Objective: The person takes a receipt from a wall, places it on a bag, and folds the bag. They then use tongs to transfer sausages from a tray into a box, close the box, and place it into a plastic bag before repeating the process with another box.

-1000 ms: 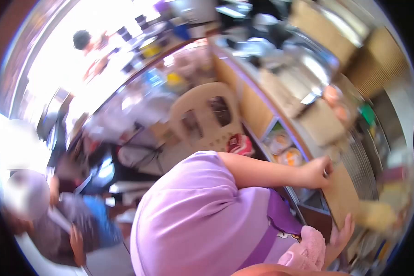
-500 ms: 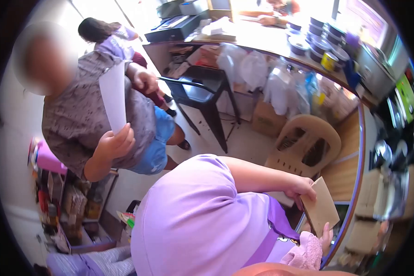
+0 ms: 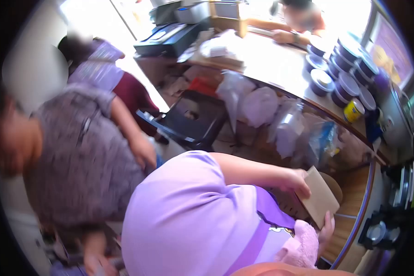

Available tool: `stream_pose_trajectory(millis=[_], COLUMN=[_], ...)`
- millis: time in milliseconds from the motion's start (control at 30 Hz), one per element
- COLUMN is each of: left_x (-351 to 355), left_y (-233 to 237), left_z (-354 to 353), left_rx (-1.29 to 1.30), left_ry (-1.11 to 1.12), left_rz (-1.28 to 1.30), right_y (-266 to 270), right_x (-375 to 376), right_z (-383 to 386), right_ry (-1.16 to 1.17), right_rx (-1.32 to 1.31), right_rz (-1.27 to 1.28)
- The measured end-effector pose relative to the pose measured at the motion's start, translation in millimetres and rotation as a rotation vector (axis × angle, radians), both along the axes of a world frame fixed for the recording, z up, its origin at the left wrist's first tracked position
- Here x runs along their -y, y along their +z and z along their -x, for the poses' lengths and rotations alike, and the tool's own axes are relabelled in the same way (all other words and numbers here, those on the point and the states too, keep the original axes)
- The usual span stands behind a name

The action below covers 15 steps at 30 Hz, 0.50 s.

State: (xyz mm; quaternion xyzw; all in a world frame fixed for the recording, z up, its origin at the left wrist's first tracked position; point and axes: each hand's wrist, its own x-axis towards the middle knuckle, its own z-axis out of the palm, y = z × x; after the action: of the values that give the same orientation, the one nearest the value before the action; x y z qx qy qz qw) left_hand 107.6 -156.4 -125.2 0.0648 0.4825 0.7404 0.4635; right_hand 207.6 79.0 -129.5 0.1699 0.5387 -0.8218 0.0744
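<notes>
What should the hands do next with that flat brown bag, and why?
Probably spread the brown bag open. It looks flat and shut, pinched at its upper edge by the left hand and propped from below by the right hand, held in the air beside the wooden counter; nothing could go in yet.

Food shop: counter (image 3: pixel 280 69), stacked tubs (image 3: pixel 345 78)

paper bag (image 3: pixel 319 198): matt (kraft-like) | counter (image 3: pixel 280 64): smooth wood | chair (image 3: pixel 193 120): glossy plastic
</notes>
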Motion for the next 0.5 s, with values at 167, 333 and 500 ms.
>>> stream_pose_trajectory(millis=[167,333,500], left_x=[30.3,45.4,63.3], left_y=[9.0,4.9,10.5], left_z=[76.8,114.2,126.9], left_rx=[0.007,0.095,0.039], left_ry=[-0.018,0.172,0.296], left_rz=[0.033,0.012,0.044], right_y=[21.7,18.5,26.2], right_x=[12.5,-85.6,-168.9], right_z=[98.7,209.6,344.0], right_ry=[0.034,-0.324,-0.470], right_rx=[-0.072,-0.291,-0.158], right_rz=[-0.043,-0.703,-0.649])
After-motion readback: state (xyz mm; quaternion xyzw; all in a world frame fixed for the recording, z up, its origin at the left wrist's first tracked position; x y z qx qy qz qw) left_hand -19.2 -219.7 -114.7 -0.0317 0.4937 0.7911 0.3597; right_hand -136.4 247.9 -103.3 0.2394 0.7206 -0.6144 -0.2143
